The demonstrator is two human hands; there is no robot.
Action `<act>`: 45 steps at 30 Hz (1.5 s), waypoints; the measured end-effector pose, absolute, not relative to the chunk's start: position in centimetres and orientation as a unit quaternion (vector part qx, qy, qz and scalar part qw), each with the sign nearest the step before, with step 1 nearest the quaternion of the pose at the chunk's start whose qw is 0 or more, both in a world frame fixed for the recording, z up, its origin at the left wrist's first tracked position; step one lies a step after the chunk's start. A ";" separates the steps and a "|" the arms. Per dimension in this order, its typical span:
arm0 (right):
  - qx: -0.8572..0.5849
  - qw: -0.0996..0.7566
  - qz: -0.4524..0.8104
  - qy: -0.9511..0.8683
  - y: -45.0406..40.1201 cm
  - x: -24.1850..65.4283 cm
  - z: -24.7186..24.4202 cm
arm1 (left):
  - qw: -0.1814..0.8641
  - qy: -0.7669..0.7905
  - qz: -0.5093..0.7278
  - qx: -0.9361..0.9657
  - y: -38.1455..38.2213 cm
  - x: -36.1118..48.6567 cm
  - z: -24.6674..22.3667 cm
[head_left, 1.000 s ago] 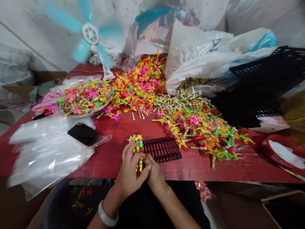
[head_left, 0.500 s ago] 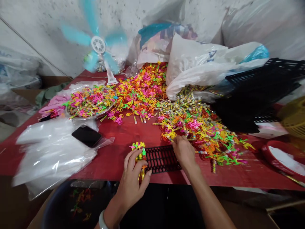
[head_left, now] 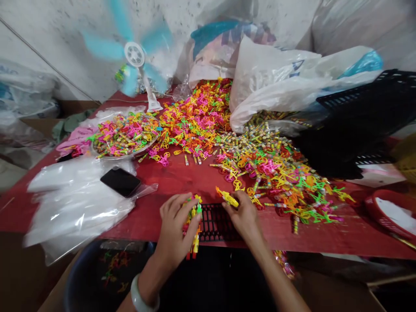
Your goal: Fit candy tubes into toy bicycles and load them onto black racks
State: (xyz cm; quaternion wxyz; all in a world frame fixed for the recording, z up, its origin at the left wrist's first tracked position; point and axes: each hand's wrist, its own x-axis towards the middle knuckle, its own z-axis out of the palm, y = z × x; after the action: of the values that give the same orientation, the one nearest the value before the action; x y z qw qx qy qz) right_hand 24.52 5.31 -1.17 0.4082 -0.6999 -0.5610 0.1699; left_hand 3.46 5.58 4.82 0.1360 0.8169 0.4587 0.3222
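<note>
A small black slotted plastic rack (head_left: pixel 216 224) lies at the table's front edge between my hands. My left hand (head_left: pixel 175 227) curls over a row of small bright plastic pieces (head_left: pixel 196 245) at the rack's left end, fingers on the far side and thumb on the near side. Above the rack's right end, my right hand (head_left: pixel 245 217) pinches a yellow plastic piece (head_left: pixel 230 199) with an orange tip; its exact kind is too small to make out. Just beyond that hand spreads a heap of similar coloured pieces and striped tubes (head_left: pixel 276 173).
Clear plastic bags (head_left: pixel 81 203) with a phone (head_left: pixel 120 181) on them lie at left. Behind stand a full dish (head_left: pixel 130 154), a turning fan (head_left: pixel 134 54) and a white sack (head_left: pixel 276 82). Black racks (head_left: pixel 364 125) and a red basket (head_left: pixel 373 203) are at right.
My right hand has come back from the edge of the heap, now with the yellow piece in its fingers. My left hand stays at the rack's left end, its fingers shifted slightly.
</note>
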 end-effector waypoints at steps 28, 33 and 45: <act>-0.621 0.460 0.255 -0.581 4.9 19.0 -2.0 | 0.267 0.406 0.212 0.848 11.5 5.4 5.4; -0.633 0.419 0.192 -0.622 4.5 18.3 -2.9 | 0.244 0.346 0.177 0.889 11.1 5.3 5.3; -0.788 0.183 0.027 -0.587 6.5 26.2 -0.2 | 0.184 0.357 0.079 0.912 11.0 4.8 6.4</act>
State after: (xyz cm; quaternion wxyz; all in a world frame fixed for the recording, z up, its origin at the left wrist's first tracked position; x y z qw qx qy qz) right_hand 26.16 6.49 -0.17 0.1827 -0.7884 -0.5868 0.0275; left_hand 4.85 11.00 6.40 0.1837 0.9124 0.3573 0.0789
